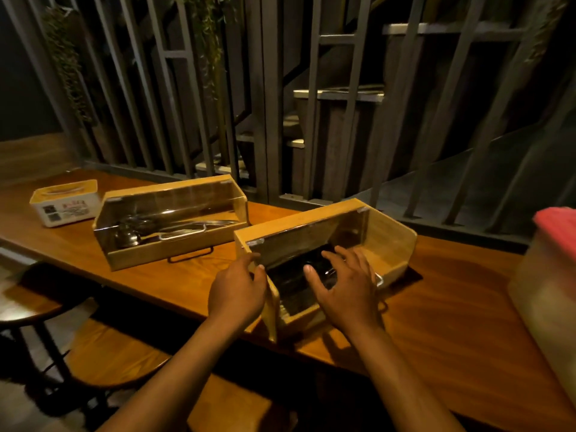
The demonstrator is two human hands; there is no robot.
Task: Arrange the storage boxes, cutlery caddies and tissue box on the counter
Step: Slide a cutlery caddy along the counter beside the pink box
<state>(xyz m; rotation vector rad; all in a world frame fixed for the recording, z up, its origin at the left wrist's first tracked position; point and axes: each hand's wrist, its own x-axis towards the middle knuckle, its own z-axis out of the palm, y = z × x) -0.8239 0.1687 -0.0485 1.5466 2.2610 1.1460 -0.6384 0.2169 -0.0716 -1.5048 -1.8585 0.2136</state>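
— While the left hand [238,291] pinches the near end wall of the angled wooden cutlery caddy with clear lid [327,263], fingers closed on it, the right hand [346,291] hovers spread over its lid.

— Risk?

— It overhangs the wooden counter [436,307] edge; a one-sided pull could tip it. Beyond stand the second wooden caddy [171,219] and white tissue box [65,202], well apart.

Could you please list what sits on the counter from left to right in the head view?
Tissue box → left wooden caddy → right wooden caddy, with both hands on it → container with a pink lid.
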